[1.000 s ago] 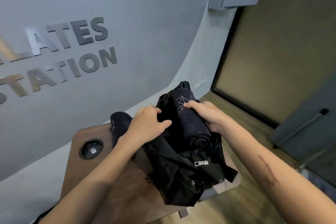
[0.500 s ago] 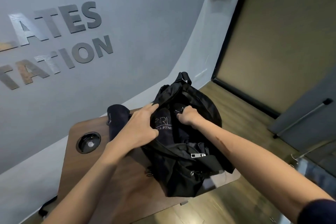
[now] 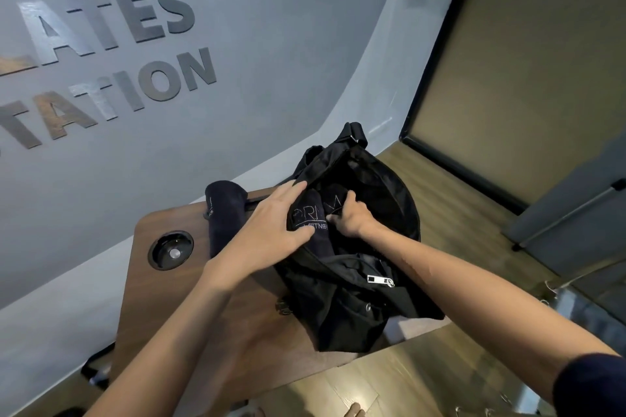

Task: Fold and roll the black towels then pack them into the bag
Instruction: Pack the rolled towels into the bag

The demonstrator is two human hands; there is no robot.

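Observation:
A black bag (image 3: 379,301) stands open on the wooden table (image 3: 189,308). Inside its mouth lie rolled black towels with white lettering (image 3: 313,213). My right hand (image 3: 350,217) is down in the bag, fingers closed on one rolled towel. My left hand (image 3: 274,220) rests flat on the bag's near-left rim, fingers spread against the cloth. Another rolled black towel (image 3: 223,213) lies on the table just left of the bag, behind my left wrist.
A round black grommet (image 3: 171,250) is set in the table's left part. A grey wall with raised letters (image 3: 111,54) rises close behind. Wooden floor (image 3: 450,200) lies to the right, with a grey door and bar handle (image 3: 576,210).
My right hand has pushed the rolled towel from above the bag down into it. My left hand has shifted from the towel onto the bag's rim.

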